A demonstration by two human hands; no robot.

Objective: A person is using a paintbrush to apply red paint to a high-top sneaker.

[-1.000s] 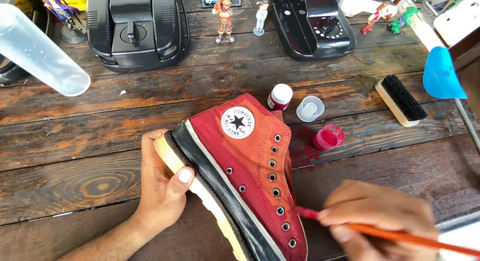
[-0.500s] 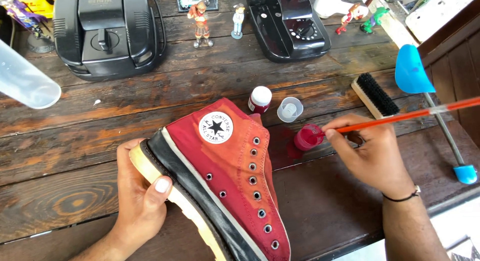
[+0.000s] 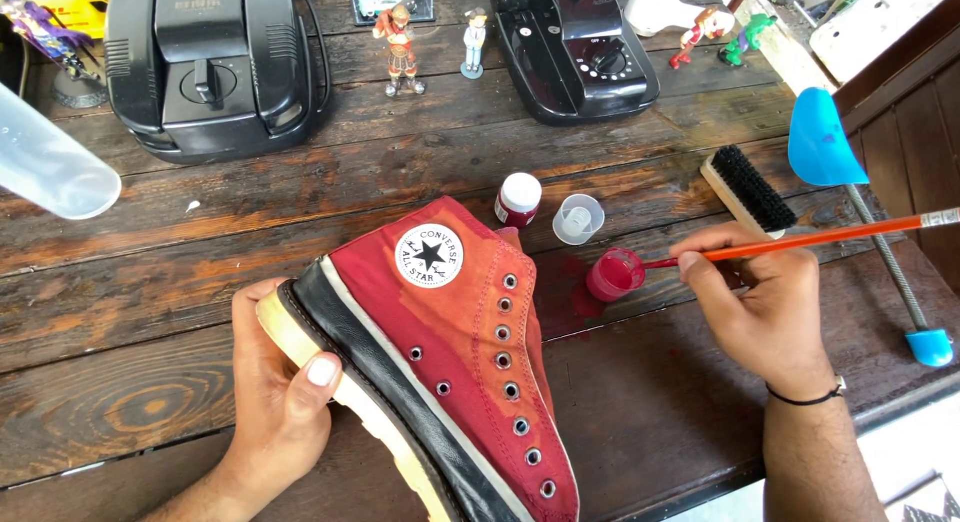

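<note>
Since the earlier frame your right hand [image 3: 765, 317] has settled, pinching one orange paintbrush [image 3: 800, 242] with its tip in one red paint cap [image 3: 615, 275]. Your left hand [image 3: 275, 392] grips one red high-top sneaker [image 3: 450, 352] at lower centre. An overloaded brush could drip on the surface [image 3: 150, 282]; a nudge could tip the one paint bottle [image 3: 518, 199].

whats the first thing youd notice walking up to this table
A red high-top sneaker lies tilted on the dark wooden table, its pale sole gripped by the left hand. To its right, the right hand holds an orange-handled brush with its tip in a small cap of red paint, ringed by a red stain. Behind stand a small paint bottle, a clear cup and two black machines.
</note>
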